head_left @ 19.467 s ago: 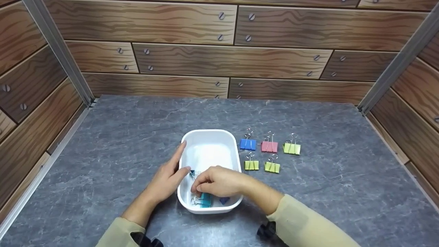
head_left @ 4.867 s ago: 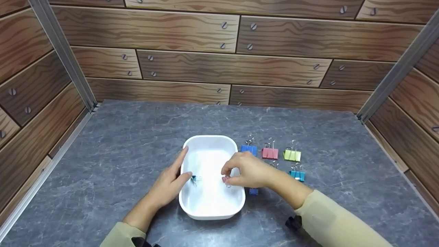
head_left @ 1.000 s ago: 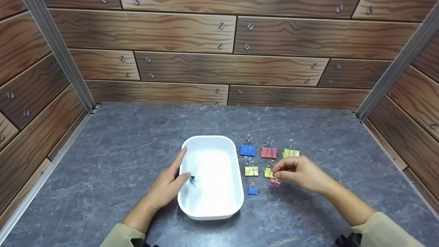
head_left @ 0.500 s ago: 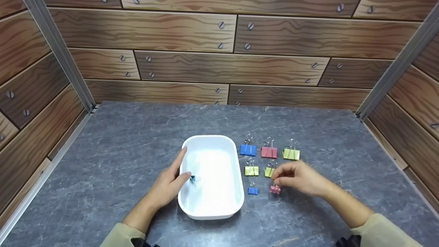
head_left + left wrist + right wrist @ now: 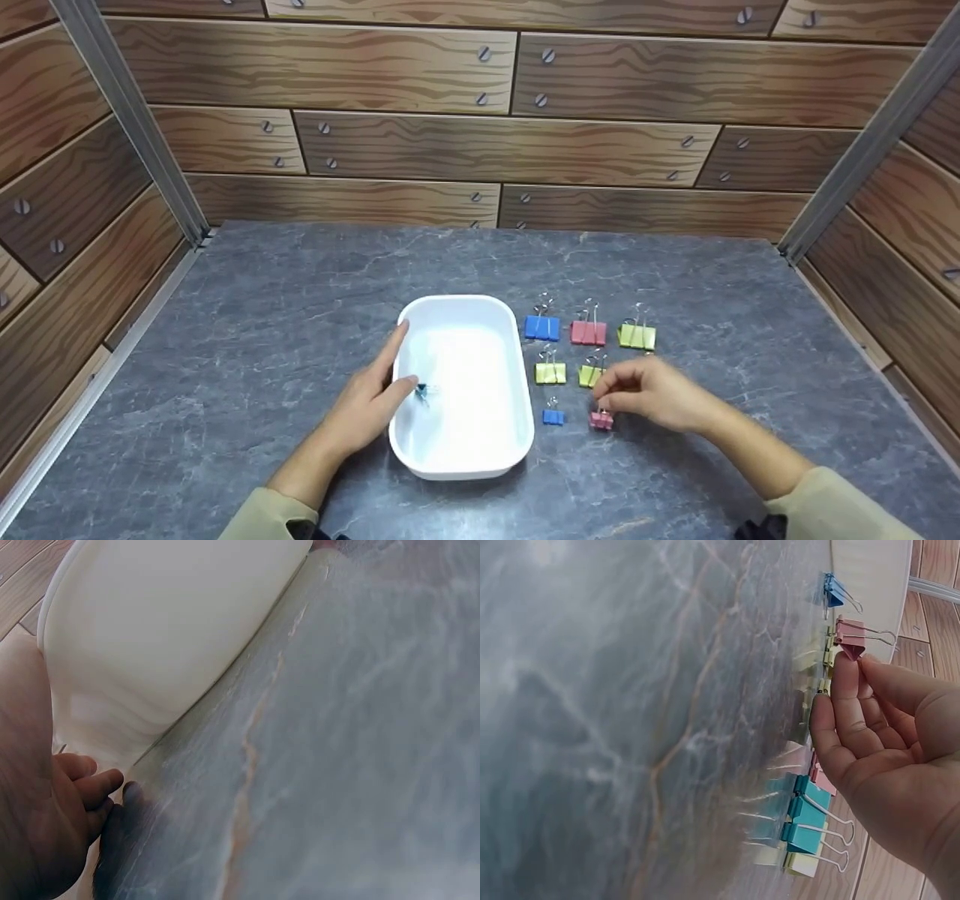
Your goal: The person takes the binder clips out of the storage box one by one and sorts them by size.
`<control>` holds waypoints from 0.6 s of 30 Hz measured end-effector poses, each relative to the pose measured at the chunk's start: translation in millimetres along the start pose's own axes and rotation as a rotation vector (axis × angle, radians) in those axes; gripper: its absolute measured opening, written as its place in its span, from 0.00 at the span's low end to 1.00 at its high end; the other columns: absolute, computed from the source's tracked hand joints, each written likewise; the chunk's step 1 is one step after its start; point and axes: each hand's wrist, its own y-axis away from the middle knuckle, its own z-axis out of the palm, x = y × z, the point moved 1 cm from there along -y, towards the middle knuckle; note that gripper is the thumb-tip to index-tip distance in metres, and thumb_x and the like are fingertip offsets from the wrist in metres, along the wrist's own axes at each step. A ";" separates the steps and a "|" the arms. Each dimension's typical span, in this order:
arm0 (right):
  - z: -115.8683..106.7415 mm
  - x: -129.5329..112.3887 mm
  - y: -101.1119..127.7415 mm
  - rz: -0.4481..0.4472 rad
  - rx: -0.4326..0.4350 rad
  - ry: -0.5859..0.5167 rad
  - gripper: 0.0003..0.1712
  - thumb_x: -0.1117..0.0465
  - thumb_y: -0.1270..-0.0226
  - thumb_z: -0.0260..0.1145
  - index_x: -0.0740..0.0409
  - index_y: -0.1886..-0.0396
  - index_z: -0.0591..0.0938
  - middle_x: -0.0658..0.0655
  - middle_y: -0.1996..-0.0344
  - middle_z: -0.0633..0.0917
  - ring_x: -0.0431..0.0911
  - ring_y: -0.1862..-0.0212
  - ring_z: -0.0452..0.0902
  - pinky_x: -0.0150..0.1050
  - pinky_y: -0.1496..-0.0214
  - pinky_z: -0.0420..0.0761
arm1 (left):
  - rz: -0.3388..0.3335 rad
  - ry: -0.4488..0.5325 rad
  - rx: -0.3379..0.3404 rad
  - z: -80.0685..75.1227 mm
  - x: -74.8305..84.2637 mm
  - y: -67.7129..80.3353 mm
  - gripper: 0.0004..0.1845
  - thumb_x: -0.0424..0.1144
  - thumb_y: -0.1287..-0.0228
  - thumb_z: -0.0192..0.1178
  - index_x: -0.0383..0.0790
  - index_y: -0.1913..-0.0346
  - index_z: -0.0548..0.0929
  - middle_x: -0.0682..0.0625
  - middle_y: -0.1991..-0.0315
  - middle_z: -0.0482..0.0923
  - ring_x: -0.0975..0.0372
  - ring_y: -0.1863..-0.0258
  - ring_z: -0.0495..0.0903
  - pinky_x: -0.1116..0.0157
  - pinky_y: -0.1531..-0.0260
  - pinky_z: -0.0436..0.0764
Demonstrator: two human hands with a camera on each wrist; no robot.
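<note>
My right hand [image 5: 652, 394] pinches a small pink binder clip [image 5: 601, 420] by its wire handles, low over the table right of the white tub. In the right wrist view, thumb and index fingertips meet at that clip's edge. My left hand [image 5: 367, 401] rests on the left rim of the white tub [image 5: 461, 472], index finger and thumb stretched along it. Beneath, its other fingers curl loosely beside the tub wall in the left wrist view. Inside the tub, near my thumb, lies a small dark teal binder clip [image 5: 422, 391]. A small blue binder clip [image 5: 553, 417] stands left of the pink one.
Behind stand larger blue [image 5: 542, 328], pink [image 5: 589, 333] and yellow-green [image 5: 637, 337] binder clips in a row. Two smaller yellow-green clips stand before them, one partly behind my fingers. A teal clip [image 5: 808, 817], hidden in the head view, shows in the right wrist view.
The small pink binder clip went from the tub to the right side of the table, then nearer to me in my right hand. Other clips left the tub earlier. My left hand stayed at the rim.
</note>
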 end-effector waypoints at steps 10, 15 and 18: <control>1.2 0.2 -0.5 0.012 0.011 0.015 0.05 0.62 0.31 0.74 0.56 0.57 0.91 0.51 0.63 0.90 0.44 0.61 0.84 0.34 0.58 0.83 | -0.024 0.001 -0.001 -0.4 0.9 -0.2 0.40 0.42 0.20 0.56 0.57 0.13 0.52 0.44 0.19 0.61 0.53 0.23 0.66 0.48 0.30 0.71; 1.5 0.4 -1.1 0.006 0.016 0.029 0.05 0.63 0.30 0.73 0.56 0.57 0.91 0.51 0.62 0.91 0.44 0.60 0.84 0.34 0.58 0.84 | -0.012 0.000 0.005 -0.6 1.1 0.1 0.40 0.41 0.20 0.57 0.55 0.13 0.53 0.44 0.19 0.61 0.52 0.23 0.65 0.48 0.29 0.70; 1.7 1.2 -1.7 0.001 0.024 0.035 0.05 0.64 0.30 0.73 0.57 0.57 0.91 0.51 0.62 0.91 0.44 0.60 0.85 0.34 0.57 0.84 | -0.008 0.003 0.004 -0.6 0.9 -0.1 0.40 0.41 0.20 0.57 0.55 0.13 0.53 0.43 0.19 0.61 0.52 0.23 0.66 0.48 0.29 0.70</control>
